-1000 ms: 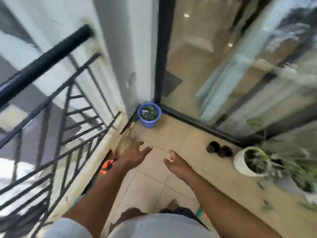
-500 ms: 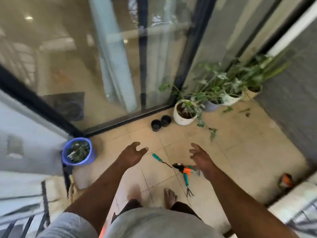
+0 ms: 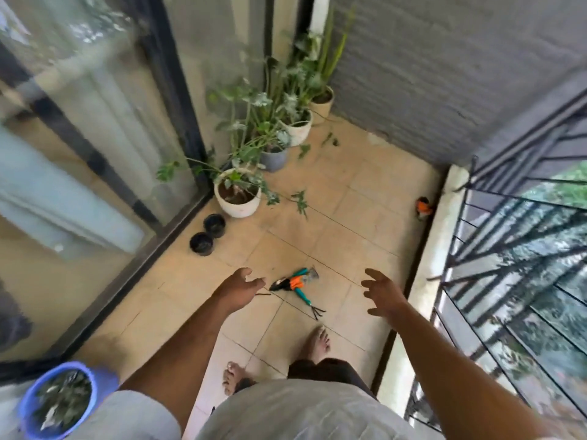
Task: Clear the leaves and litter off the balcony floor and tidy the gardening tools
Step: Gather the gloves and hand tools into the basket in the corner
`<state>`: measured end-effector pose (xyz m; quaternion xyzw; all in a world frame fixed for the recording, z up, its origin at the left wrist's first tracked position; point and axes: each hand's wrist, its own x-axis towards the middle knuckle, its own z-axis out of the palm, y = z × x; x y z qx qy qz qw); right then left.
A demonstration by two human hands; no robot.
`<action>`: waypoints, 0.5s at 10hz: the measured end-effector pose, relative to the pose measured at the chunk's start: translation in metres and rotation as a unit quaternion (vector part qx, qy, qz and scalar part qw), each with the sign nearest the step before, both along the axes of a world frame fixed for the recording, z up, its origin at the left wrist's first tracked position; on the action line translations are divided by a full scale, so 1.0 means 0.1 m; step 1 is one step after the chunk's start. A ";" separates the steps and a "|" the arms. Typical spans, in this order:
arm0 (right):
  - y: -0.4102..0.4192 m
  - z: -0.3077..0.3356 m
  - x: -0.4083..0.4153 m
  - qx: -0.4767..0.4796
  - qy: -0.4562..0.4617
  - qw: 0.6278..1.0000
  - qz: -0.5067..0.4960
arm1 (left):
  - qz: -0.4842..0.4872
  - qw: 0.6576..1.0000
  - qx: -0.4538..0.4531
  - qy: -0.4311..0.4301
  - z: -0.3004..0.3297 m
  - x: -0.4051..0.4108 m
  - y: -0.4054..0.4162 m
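A small pile of gardening tools (image 3: 297, 282) with teal and orange handles lies on the beige tiled floor (image 3: 365, 217), including a hand rake (image 3: 313, 308) and a trowel. My left hand (image 3: 239, 289) hovers just left of the pile, fingers loosely spread and empty. My right hand (image 3: 379, 292) hangs to the right of the tools, fingers spread, holding nothing. A blue bucket (image 3: 60, 401) with leaves inside stands at the lower left. Loose green leaves (image 3: 300, 198) lie on the tiles near the pots. An orange object (image 3: 424, 208) sits by the railing kerb.
Several potted plants (image 3: 238, 198) line the glass door (image 3: 95, 138) and the far grey wall. Two small black pots (image 3: 208, 233) stand by the door track. A metal railing (image 3: 508, 249) runs along the right. My bare feet (image 3: 314, 341) stand behind the tools.
My view has swung from the blue bucket corner to the right, toward the plants and railing. The tools have come into view between my hands. Both hands stay empty.
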<state>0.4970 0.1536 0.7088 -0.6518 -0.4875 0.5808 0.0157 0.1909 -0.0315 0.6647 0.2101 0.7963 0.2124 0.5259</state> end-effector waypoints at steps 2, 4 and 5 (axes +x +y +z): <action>0.22 -0.09 0.55 -0.035 -0.029 0.998 -0.039 | -0.043 0.999 -0.033 -0.006 -0.17 0.32 0.56; 0.58 -0.31 0.58 -0.058 -0.030 0.997 -0.042 | -0.084 0.994 -0.067 0.034 -0.32 0.52 1.05; 0.77 -0.66 0.49 -0.080 -0.049 0.995 -0.044 | -0.125 0.987 -0.080 0.061 -0.42 0.58 1.25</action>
